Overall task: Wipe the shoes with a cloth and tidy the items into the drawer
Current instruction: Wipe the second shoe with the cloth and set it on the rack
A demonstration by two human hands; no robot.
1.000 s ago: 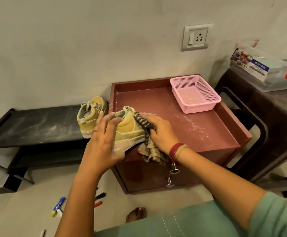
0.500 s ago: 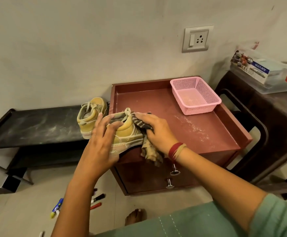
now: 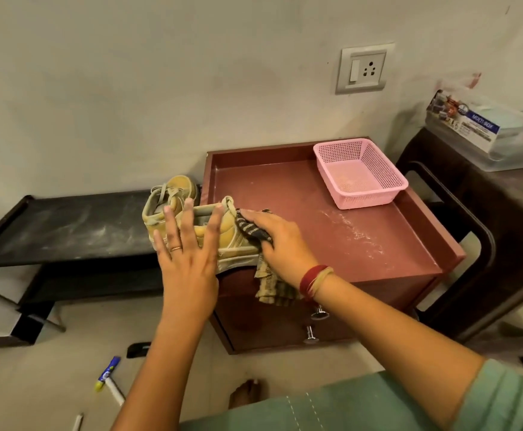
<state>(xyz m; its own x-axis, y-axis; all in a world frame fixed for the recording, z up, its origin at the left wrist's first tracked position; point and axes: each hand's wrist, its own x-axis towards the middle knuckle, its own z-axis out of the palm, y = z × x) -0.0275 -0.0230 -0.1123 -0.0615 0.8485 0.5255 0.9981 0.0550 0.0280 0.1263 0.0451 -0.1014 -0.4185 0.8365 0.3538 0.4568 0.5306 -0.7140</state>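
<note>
A dusty yellow shoe [image 3: 230, 236] lies on its side at the front left corner of the red-brown cabinet [image 3: 378, 244]. My left hand [image 3: 188, 262] rests flat against it with fingers spread and straight, not curled around it. My right hand [image 3: 282, 244] presses a striped cloth [image 3: 252, 230] onto the shoe's toe end, and the cloth's loose end hangs over the cabinet front. The second yellow shoe [image 3: 173, 194] stands behind, on the black low shelf [image 3: 67, 225]. Two drawer knobs [image 3: 319, 312] show below my right wrist; the drawers look closed.
A pink basket [image 3: 359, 172] sits at the cabinet's back right, with white dust on the top beside it. Markers [image 3: 107, 373] lie on the floor at the left. A dark table [image 3: 518, 213] with a clear plastic box [image 3: 487, 132] stands at the right. My foot [image 3: 244, 396] is below.
My left hand has loosened from gripping the shoe to lying flat with fingers spread. My right hand stays on the toe end with the cloth.
</note>
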